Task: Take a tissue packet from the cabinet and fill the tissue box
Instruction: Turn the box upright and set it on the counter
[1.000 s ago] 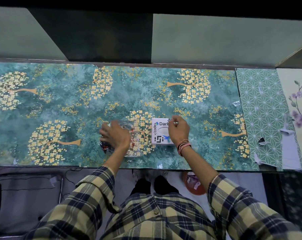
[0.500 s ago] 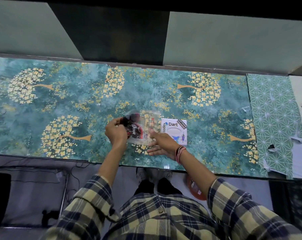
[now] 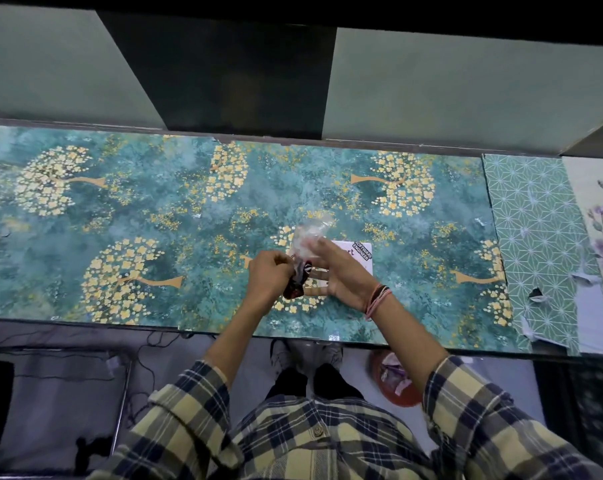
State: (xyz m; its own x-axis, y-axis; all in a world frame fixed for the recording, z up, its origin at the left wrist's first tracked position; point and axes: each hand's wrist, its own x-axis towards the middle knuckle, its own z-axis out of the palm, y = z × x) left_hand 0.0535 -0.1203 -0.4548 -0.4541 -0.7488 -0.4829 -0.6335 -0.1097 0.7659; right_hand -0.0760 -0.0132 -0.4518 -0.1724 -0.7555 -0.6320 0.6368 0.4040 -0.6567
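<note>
Clear crinkled plastic, one tissue packet [image 3: 305, 251], sits between two hands over the middle of the counter. Left hand [image 3: 270, 278] closed in a fist on the packet's dark, printed near end, knuckles up. Right hand [image 3: 341, 275] mostly open, fingers [image 3: 315, 244] spread and extended leftward, fingertips against the packet's transparent upper part; blur makes it hard to say whether they pinch it or only press. Packet tilted, clear end pointing away from the body, dark end low at the left fist; it appears lifted off the surface, though this is uncertain. One white tissue box [image 3: 360, 258] just beside and partly under the right hand, lying on the counter, black printed lettering at its far right corner, most of its top hidden by the hand. Right wrist carries several thin bands [image 3: 378, 301], pink and dark. Two plaid sleeves, yellow and navy, pushed up the forearms. Counter [image 3: 154, 216] covered in teal sheeting with gold flowering trees; to the right, one green geometric sheet [image 3: 535, 237], then one pale floral sheet [image 3: 601, 216]. Below counter edge: two shoes on a grey floor, one reddish round bin [image 3: 395, 384] near the right forearm.
</note>
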